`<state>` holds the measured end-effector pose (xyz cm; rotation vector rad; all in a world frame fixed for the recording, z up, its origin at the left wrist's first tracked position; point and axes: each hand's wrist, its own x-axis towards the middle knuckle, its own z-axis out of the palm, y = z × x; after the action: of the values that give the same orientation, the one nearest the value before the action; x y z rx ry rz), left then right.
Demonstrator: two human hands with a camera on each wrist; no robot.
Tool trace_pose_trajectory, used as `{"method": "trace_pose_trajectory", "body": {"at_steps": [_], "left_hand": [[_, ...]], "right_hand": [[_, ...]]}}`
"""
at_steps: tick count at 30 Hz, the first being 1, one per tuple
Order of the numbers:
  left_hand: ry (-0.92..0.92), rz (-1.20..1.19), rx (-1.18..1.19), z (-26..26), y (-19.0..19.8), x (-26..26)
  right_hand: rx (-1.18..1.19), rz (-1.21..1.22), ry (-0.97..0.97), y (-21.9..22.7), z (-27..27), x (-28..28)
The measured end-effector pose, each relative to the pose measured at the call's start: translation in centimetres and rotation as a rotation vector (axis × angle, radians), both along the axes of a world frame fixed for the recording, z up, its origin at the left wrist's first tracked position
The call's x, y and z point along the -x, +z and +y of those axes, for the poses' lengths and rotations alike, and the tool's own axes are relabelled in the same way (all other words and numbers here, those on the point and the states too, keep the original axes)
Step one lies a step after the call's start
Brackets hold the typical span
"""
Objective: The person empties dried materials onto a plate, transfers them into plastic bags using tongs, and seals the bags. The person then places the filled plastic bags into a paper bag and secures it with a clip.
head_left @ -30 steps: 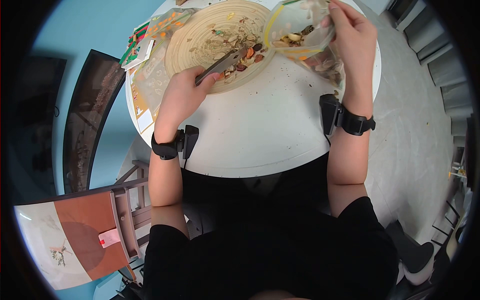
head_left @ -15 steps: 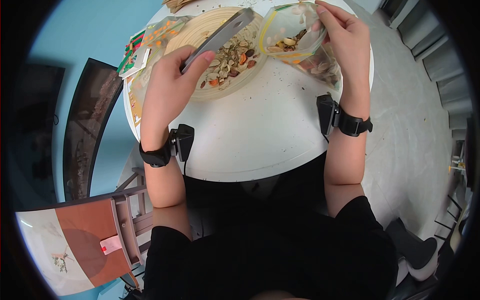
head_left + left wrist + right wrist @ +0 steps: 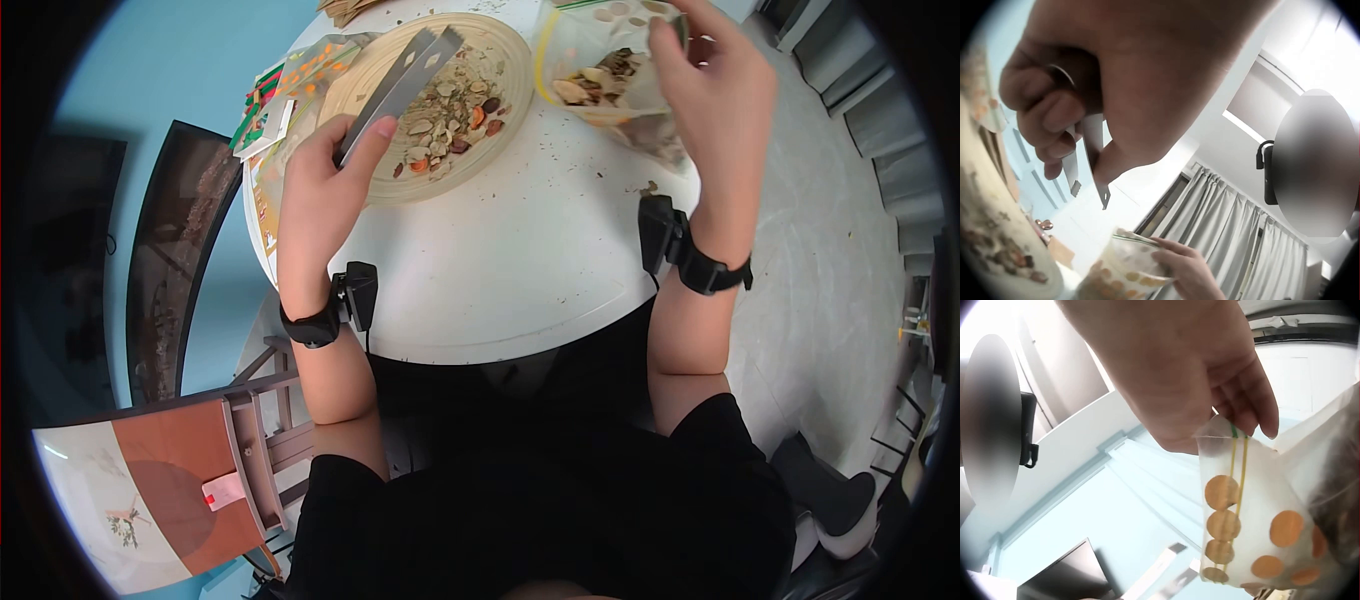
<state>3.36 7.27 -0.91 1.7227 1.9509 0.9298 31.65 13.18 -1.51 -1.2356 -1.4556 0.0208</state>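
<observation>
My left hand (image 3: pixel 325 205) grips a pair of metal tongs (image 3: pixel 395 100) at one end. Their two arms stand apart, pointing away over the round woven plate (image 3: pixel 362 72), and nothing shows between the tips in the left wrist view. Dried flaky pieces (image 3: pixel 435 125), some orange and dark red, lie on the plate. At its right stands a clear zip bag (image 3: pixel 605 35) with orange dots, its mouth spread and dried pieces (image 3: pixel 600 85) inside. My right hand (image 3: pixel 725 120) pinches the bag's rim between thumb and fingers.
Another dotted bag (image 3: pixel 325 65) lies left of the plate, beside a small green, red and white box (image 3: pixel 265 125). Folded brown paper (image 3: pixel 350 8) sits at the far edge. Crumbs dot the white round table (image 3: pixel 500 270). A chair (image 3: pixel 265 440) stands at the left.
The tongs have lifted off the dried pieces and swung left with my left hand, their arms now spread. My right hand has shifted slightly right with the bag's rim.
</observation>
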Motion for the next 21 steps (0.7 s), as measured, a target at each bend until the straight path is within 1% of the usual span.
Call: {"method": "trace_pose_trajectory", "body": {"at_steps": [1,3,5,8,10,12,13,15,17,21], "left_hand": [[0.025,0.045,0.035,0.0,-0.2,0.8],[0.075,0.134,0.111,-0.2,-0.9,2.4],[0.099,0.195,0.177,-0.3,-1.3,3.4],[0.093,0.241,0.236,0.0,-2.5,4.8],[0.077,0.258,0.232,0.6,-2.6,5.1],[0.061,0.266,0.207,1.4,-2.6,4.7],[0.059,0.27,0.206,1.9,-2.7,4.5],[0.053,0.281,0.203,3.0,-2.8,4.2],[0.016,0.341,0.191,3.9,-2.9,3.5],[-0.039,0.41,0.174,3.9,-3.2,2.4]], "right_hand": [[-0.001,0.054,0.011,0.6,-0.5,0.3],[0.079,0.114,0.017,1.4,-0.9,0.5],[0.232,0.128,-0.001,1.8,-0.8,0.2],[0.007,0.284,0.12,0.8,-0.1,0.4],[0.105,0.412,0.253,-2.1,3.5,-2.0],[0.095,0.522,0.298,-1.9,3.6,-1.5],[0.038,0.568,0.278,0.0,1.4,0.7],[0.017,0.532,0.243,0.9,0.5,1.7],[0.097,0.367,0.209,0.5,1.0,0.7],[0.068,0.435,0.281,-0.1,1.6,0.9]]}}
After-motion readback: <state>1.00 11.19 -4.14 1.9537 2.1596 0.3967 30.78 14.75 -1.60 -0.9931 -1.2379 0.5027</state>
